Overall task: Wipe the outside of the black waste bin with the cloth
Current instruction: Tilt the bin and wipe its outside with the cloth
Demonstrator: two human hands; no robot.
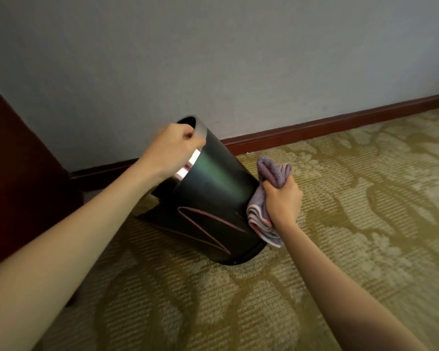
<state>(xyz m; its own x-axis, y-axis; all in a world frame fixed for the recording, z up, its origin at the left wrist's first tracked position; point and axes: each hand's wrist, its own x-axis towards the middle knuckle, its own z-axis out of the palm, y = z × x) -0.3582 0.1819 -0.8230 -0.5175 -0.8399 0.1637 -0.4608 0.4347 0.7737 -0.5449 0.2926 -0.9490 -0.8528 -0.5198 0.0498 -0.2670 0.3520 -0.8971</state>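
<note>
The black waste bin (213,193) is tilted, its silver-rimmed mouth pointing up and to the left towards the wall, its base near the carpet. My left hand (171,148) grips the silver rim at the top. My right hand (283,198) is closed on a bunched purple and pink cloth (271,171), which presses against the bin's right side. Part of the cloth hangs below my fist beside the bin's base.
A patterned olive and beige carpet (340,224) covers the floor. A pale wall (213,59) with a dark red skirting board (340,120) runs behind the bin. Dark wooden furniture (18,173) stands at the left.
</note>
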